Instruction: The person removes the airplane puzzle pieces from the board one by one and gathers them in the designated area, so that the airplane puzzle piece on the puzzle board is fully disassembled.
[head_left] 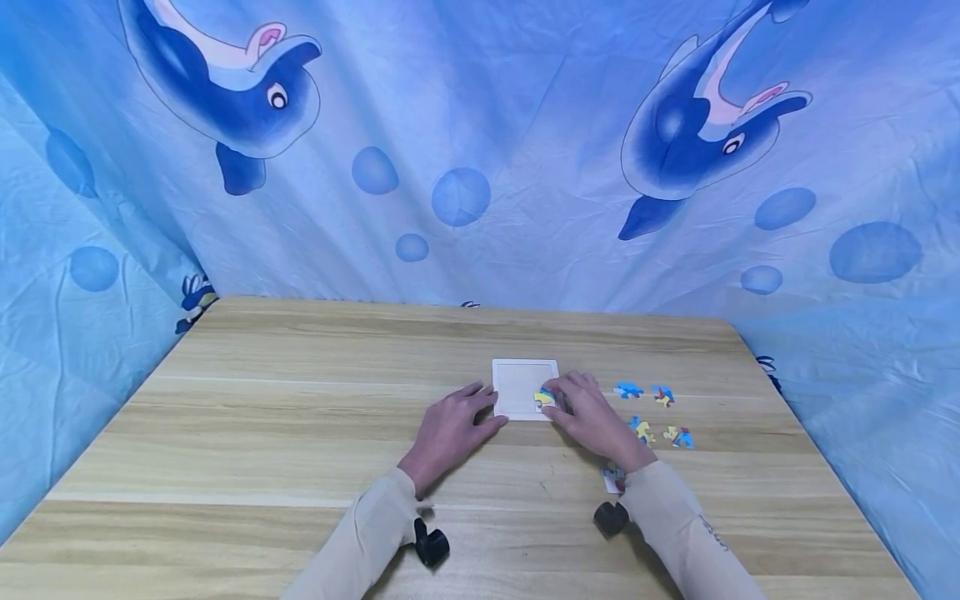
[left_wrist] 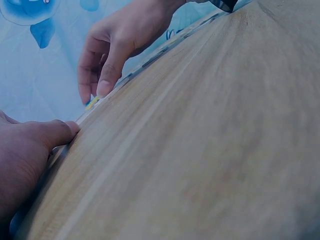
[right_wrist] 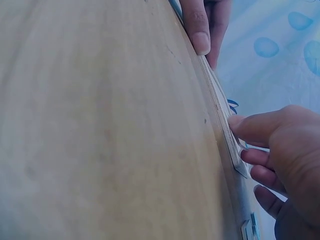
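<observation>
A square white puzzle tray (head_left: 517, 379) with a raised rim lies flat on the wooden table. My left hand (head_left: 453, 429) rests at its left side, fingertips along the edge and thumb by the near corner. With thumb and fingers, my right hand (head_left: 592, 417) pinches a yellow and blue jigsaw piece (head_left: 542, 402) over the tray's near right corner. A bit of yellow from that piece shows under the right hand (left_wrist: 125, 40) in the left wrist view. From the right wrist, the tray (right_wrist: 220, 112) appears edge-on, with the right thumb at its rim; the piece is mostly hidden there.
Several loose jigsaw pieces lie right of the tray, among them a blue one (head_left: 628, 389) and a blue and red one (head_left: 663, 395). Another piece (head_left: 612, 482) is partly covered by the right wrist. A blue dolphin-print curtain (head_left: 525, 250) hangs behind the table (head_left: 300, 358).
</observation>
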